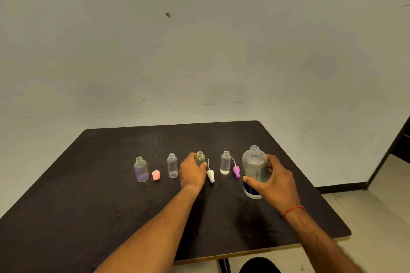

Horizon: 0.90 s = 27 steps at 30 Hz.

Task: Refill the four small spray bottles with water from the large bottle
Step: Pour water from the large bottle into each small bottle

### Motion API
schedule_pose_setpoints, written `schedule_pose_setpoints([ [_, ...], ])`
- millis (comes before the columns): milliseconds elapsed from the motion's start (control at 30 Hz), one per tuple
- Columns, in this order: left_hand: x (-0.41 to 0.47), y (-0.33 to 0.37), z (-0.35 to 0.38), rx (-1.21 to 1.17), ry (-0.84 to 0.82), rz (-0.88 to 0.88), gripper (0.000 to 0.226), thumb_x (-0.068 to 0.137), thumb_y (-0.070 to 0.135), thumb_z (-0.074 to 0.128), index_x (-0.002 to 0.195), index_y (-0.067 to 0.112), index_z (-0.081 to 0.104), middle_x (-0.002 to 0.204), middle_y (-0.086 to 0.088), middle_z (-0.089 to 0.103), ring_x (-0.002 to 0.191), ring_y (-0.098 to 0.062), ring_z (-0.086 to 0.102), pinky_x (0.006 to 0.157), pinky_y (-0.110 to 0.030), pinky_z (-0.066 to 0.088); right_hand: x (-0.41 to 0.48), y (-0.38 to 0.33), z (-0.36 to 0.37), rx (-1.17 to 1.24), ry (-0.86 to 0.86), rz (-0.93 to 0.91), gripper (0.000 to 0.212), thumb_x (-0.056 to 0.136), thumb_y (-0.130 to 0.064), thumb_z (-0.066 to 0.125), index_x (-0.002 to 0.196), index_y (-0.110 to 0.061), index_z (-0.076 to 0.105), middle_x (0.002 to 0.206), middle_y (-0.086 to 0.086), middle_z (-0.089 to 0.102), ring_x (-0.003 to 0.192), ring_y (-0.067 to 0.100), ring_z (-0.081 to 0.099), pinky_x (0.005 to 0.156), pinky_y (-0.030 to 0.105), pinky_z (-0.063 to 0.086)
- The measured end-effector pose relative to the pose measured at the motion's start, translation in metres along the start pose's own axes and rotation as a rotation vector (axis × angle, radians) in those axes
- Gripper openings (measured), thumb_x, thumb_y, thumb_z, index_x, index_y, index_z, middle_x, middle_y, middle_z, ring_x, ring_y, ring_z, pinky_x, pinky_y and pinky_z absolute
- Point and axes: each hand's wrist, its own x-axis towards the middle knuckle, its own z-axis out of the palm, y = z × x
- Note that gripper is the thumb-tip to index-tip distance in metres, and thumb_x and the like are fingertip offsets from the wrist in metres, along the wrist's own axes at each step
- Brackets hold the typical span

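Wrapping the large bottle [254, 168], the right grip [275, 180] holds it upright and uncapped on the bench [88, 195]. The left grip [192, 173] curls round the olive-tinted small bottle [200, 158]. Between the two grips are a white spray head [210, 175] and a part-filled small bottle [225, 163]. A clear bottle [172, 165] and a purple-tinted bottle [141, 169] stand left of the left grip.

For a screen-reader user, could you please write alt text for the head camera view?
A person's left hand grips the greenish small bottle, third in a row of four uncapped ones, while the right hand holds the large open bottle. On the dark table, a pink cap, white cap and purple cap lie beside them.
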Motion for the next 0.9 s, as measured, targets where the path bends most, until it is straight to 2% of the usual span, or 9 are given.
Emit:
schedule_pose_setpoints([
  [100, -0.003, 0.006, -0.008, -0.064, 0.027, 0.013, 0.026, 0.089, 0.02, 0.075, 0.111, 0.014, 0.062, 0.101, -0.003, 0.071, 0.094, -0.019, 0.068, 0.087, -0.033, 0.056, 0.001, -0.002, 0.001, -0.006, -0.006, -0.008, 0.076, 0.062, -0.044, 0.088, 0.126, -0.027, 0.05, 0.121, -0.004, 0.063, 0.104, 0.015, 0.06, 0.092, 0.032, 0.054],
  [233, -0.012, 0.016, -0.023, -0.146, 0.066, 0.079, 0.023, 0.088, 0.018, 0.074, 0.102, 0.021, 0.056, 0.085, 0.007, 0.064, 0.082, -0.013, 0.066, 0.077, -0.027, 0.056, 0.001, -0.007, 0.001, -0.027, -0.013, -0.05, 0.075, 0.064, -0.045, 0.087, 0.128, -0.031, 0.05, 0.117, -0.01, 0.06, 0.101, 0.008, 0.055, 0.088, 0.022, 0.049],
  [333, -0.023, 0.024, -0.036, -0.185, 0.053, 0.161, 0.027, 0.088, 0.017, 0.076, 0.102, 0.029, 0.056, 0.085, 0.018, 0.061, 0.08, -0.001, 0.062, 0.069, -0.008, 0.048, 0.005, -0.013, 0.001, -0.053, -0.02, -0.11, 0.073, 0.062, -0.049, 0.086, 0.125, -0.037, 0.05, 0.113, -0.017, 0.06, 0.098, 0.004, 0.057, 0.081, 0.012, 0.047],
  [433, -0.032, 0.028, -0.045, -0.232, 0.045, 0.222, 0.031, 0.087, 0.017, 0.077, 0.105, 0.034, 0.058, 0.089, 0.024, 0.061, 0.085, 0.006, 0.061, 0.07, -0.001, 0.045, 0.011, -0.017, 0.003, -0.11, -0.028, -0.151, 0.076, 0.063, -0.059, 0.08, 0.129, -0.038, 0.048, 0.112, -0.013, 0.061, 0.098, 0.007, 0.059, 0.084, 0.024, 0.055],
  [500, -0.035, 0.027, -0.049, -0.263, 0.038, 0.246, 0.032, 0.085, 0.017, 0.078, 0.108, 0.033, 0.063, 0.095, 0.021, 0.065, 0.093, 0.003, 0.064, 0.077, -0.005, 0.049, 0.014, -0.022, 0.004, -0.179, -0.029, -0.183, 0.076, 0.064, -0.064, 0.074, 0.13, -0.041, 0.046, 0.106, -0.011, 0.058, 0.094, 0.009, 0.058, 0.081, 0.03, 0.057],
  [600, -0.038, 0.024, -0.053, -0.289, 0.028, 0.26, 0.036, 0.083, 0.016, 0.078, 0.117, 0.024, 0.069, 0.104, 0.013, 0.07, 0.096, 0.004, 0.065, 0.08, -0.006, 0.049, 0.019, -0.032, 0.004, -0.289, -0.034, -0.21, 0.074, 0.064, -0.06, 0.074, 0.13, -0.044, 0.044, 0.102, -0.01, 0.054, 0.095, 0.011, 0.055, 0.084, 0.041, 0.053],
  [733, -0.045, 0.022, -0.067, -0.314, 0.016, 0.276, 0.041, 0.082, 0.016, 0.078, 0.122, 0.024, 0.07, 0.107, 0.013, 0.07, 0.098, 0.013, 0.061, 0.08, -0.003, 0.046, 0.02, -0.048, 0.006, -0.456, -0.068, -0.234, 0.076, 0.068, -0.059, 0.071, 0.136, -0.043, 0.041, 0.109, -0.007, 0.053, 0.105, 0.014, 0.051, 0.089, 0.041, 0.045],
  [900, -0.052, 0.02, -0.076, -0.287, -0.019, 0.316, 0.04, 0.083, 0.018, 0.078, 0.117, 0.035, 0.067, 0.104, 0.017, 0.068, 0.1, 0.011, 0.061, 0.084, -0.008, 0.049, 0.021, -0.061, 0.01, -0.579, -0.109, -0.265, 0.08, 0.074, -0.061, 0.069, 0.143, -0.039, 0.036, 0.121, -0.003, 0.051, 0.114, 0.016, 0.047, 0.095, 0.039, 0.041],
])
